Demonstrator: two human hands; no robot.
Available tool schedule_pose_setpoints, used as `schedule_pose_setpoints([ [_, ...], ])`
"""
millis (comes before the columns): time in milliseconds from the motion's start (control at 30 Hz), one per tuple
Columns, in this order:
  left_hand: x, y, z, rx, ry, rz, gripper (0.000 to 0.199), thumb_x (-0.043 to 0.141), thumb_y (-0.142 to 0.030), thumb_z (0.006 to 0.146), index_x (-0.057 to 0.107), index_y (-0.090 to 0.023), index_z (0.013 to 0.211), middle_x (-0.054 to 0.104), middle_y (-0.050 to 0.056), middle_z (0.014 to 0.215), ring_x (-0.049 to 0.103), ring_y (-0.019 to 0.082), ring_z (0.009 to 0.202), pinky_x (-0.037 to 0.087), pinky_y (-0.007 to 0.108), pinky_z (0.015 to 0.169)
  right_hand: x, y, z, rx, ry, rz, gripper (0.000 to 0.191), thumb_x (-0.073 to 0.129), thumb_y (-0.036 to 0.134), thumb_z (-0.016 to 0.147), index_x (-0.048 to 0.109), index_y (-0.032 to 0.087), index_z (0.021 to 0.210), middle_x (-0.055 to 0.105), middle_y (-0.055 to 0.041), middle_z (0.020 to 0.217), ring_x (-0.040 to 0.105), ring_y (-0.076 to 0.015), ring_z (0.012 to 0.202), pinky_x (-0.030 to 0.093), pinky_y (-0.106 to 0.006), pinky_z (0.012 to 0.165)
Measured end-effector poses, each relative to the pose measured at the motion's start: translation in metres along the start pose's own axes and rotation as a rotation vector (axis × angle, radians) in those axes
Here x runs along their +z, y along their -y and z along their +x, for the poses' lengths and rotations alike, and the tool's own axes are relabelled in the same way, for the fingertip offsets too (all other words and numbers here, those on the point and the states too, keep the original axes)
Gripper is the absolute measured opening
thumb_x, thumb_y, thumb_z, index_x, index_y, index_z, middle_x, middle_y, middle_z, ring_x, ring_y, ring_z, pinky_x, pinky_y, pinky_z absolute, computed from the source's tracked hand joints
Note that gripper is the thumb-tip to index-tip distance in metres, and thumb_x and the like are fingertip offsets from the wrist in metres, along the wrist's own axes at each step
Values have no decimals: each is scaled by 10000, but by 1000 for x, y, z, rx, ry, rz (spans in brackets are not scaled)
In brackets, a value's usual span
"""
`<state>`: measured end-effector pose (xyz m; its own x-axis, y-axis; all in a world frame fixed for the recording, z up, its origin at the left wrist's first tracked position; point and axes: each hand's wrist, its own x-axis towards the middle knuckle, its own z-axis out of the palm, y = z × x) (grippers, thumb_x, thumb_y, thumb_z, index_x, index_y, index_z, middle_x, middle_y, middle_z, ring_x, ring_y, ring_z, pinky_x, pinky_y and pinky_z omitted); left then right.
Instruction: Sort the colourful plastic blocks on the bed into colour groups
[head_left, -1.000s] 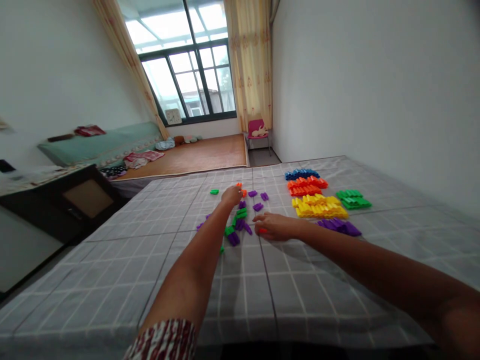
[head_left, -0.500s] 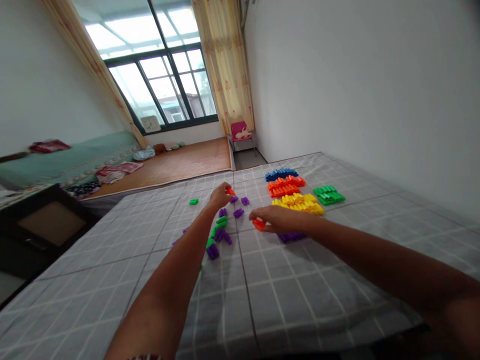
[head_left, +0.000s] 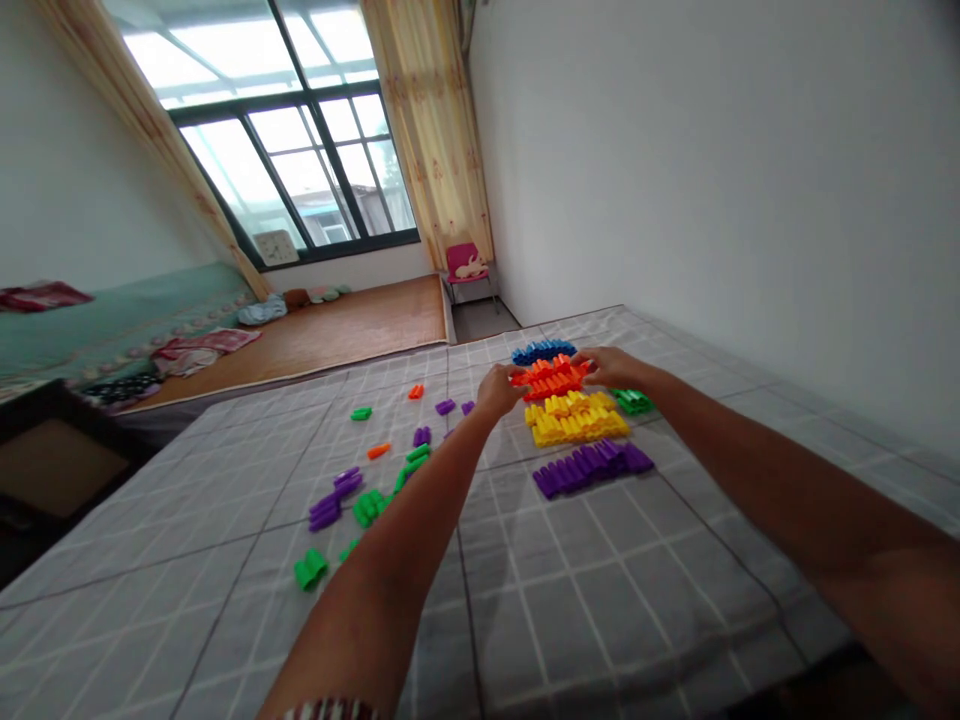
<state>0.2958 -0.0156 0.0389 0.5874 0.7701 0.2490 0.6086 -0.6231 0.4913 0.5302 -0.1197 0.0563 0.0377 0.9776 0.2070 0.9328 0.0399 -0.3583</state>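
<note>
Both my hands are at the row of small orange plastic pieces point(head_left: 553, 378) on the checked cloth. My left hand point(head_left: 501, 390) curls its fingers and thumb round the left end of this row. At the right end, my right hand point(head_left: 609, 367) closes its fingertips on orange pieces. Blue pieces point(head_left: 544, 351) lie just behind. In front are stacked yellow pieces point(head_left: 579, 420), then a row of purple pieces point(head_left: 592, 468). My right wrist partly covers the green pieces point(head_left: 631, 401). The exact contact of the fingertips is too small to see fully.
Left of my left forearm lie scattered pieces: loose green ones point(head_left: 369, 507), purple ones point(head_left: 325, 512), and two orange ones, one far point(head_left: 416, 391) and one nearer point(head_left: 379, 451). A dark cabinet point(head_left: 60, 470) stands left; a white wall point(head_left: 712, 180) rises on the right.
My left hand has moved right, from the scattered pieces to the orange row. My right hand has moved away and right to the same row, uncovering the purple row. The view has shifted slightly.
</note>
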Motion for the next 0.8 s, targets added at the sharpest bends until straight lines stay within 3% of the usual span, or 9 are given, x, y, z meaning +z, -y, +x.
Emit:
schedule_pose_setpoints([
  [167,22,-15,7,-22,-39,7,366,739,-341,739,682,-223,1081,629,71,1103,619,181,917,472,281,809,20,-9,17,-39,-5,-46,394,663,142,686,682,210,1074,715,-30,1078,677,-158,841,515,-244,773],
  [367,37,-11,10,-15,-34,41,386,731,-405,744,679,-219,1078,632,79,1094,619,201,935,468,288,802,29,0,28,-76,2,-67,407,660,161,705,671,206,1109,709,-40,1112,677,-174,893,498,-245,802],
  [567,41,-8,12,-29,-38,37,446,752,-430,716,677,-190,1084,620,89,1087,622,198,916,470,283,816,27,17,38,-111,25,-148,338,669,217,719,702,240,1055,733,-18,1037,676,-192,923,488,-244,797],
  [800,36,-9,8,3,-4,20,465,781,-387,697,676,-175,1097,624,98,1039,616,210,950,473,287,842,31,24,40,-120,-14,-177,362,714,165,660,723,233,1015,735,-28,1024,668,-213,950,489,-268,825],
])
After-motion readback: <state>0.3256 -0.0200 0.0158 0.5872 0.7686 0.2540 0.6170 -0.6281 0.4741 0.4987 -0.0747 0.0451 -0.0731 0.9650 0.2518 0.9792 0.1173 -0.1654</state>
